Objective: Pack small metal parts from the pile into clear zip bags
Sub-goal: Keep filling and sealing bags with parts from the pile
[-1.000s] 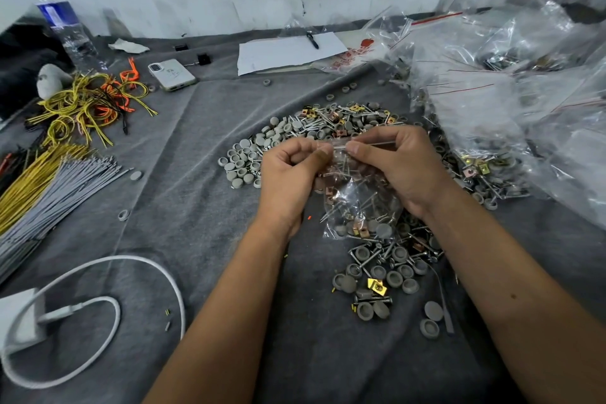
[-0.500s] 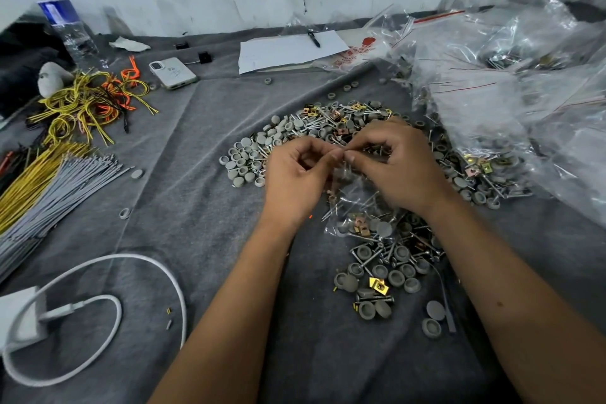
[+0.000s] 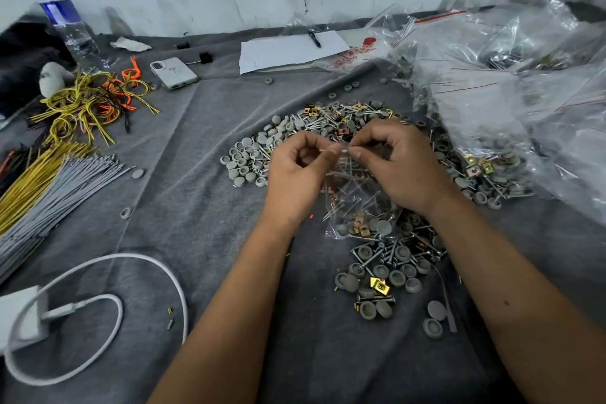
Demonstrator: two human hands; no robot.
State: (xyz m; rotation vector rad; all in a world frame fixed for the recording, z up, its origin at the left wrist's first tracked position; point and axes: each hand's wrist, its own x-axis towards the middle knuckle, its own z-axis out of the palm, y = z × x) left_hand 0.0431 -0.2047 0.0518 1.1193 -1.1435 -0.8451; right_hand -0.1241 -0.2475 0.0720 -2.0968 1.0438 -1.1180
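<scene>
Head view: left hand (image 3: pixel 296 170) and right hand (image 3: pixel 398 164) both pinch the top edge of the zip bag (image 3: pixel 359 207), which hangs between them over the pile (image 3: pixel 331 128). Likely sealing; run pinched fingertips along the strip, bag kept upright.

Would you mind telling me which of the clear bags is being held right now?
The small zip bag pinched at its top by both hands; the other bags lie heaped at right.
</scene>
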